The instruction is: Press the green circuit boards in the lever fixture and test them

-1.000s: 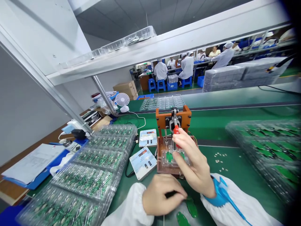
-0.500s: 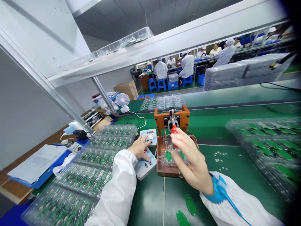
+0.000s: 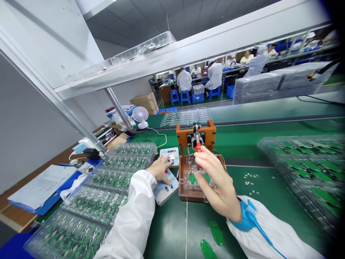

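I have the right hand (image 3: 217,189) closed, fingertips pinching the red toggle-clamp handle (image 3: 198,146) of the orange wooden test jig (image 3: 208,127); a green circuit board (image 3: 192,178) lies in the clear acrylic plate (image 3: 187,186) just below that grip. The left hand (image 3: 161,169) sits open, fingers spread, on a white digital tester box (image 3: 166,189) left of the jig.

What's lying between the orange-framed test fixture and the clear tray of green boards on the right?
In the head view, small pale parts lie scattered on the green belt between the orange-framed test fixture and the clear plastic tray.
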`<state>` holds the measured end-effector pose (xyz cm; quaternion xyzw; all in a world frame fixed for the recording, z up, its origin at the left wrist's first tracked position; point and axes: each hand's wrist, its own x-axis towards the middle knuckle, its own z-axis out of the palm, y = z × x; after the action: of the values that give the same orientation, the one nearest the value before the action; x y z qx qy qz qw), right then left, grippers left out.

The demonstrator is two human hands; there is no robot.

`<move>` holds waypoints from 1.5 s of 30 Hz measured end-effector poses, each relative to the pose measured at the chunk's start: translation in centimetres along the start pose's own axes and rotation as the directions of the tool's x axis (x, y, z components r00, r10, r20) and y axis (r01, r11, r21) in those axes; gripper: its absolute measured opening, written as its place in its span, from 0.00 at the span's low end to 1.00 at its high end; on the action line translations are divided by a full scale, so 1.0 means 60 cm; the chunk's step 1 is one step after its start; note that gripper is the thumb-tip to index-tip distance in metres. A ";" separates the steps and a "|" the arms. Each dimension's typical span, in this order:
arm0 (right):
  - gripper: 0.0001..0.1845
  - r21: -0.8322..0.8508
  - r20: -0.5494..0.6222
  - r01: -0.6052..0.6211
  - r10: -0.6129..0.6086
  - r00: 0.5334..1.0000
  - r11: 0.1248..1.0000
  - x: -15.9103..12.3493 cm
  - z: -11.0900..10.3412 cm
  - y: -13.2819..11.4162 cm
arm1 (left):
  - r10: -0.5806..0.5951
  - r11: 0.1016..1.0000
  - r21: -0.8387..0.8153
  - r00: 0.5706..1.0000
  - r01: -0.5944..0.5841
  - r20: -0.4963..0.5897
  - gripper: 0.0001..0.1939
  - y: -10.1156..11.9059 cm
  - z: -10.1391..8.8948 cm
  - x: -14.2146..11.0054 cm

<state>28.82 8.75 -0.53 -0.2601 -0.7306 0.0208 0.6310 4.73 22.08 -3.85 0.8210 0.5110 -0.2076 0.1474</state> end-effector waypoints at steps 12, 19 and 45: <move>0.37 0.001 0.017 -0.012 0.012 1.000 1.000 -0.001 -0.004 -0.002 | -0.038 0.998 -0.041 0.998 0.040 0.040 0.71 -0.010 0.000 -0.017; 0.36 -0.010 0.014 -0.002 0.003 1.000 1.000 0.001 -0.005 -0.001 | -0.050 0.998 -0.033 0.997 0.052 0.060 0.72 -0.017 0.003 -0.014; 0.36 -0.015 0.021 -0.019 0.020 1.000 1.000 0.001 -0.004 -0.003 | 0.232 0.936 -0.160 0.891 -0.313 -0.390 0.08 0.160 -0.015 -0.194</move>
<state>29.00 8.54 -0.37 -0.2715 -0.7347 0.0244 0.6212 8.98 9.28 2.95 0.8877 0.4281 0.0288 0.1668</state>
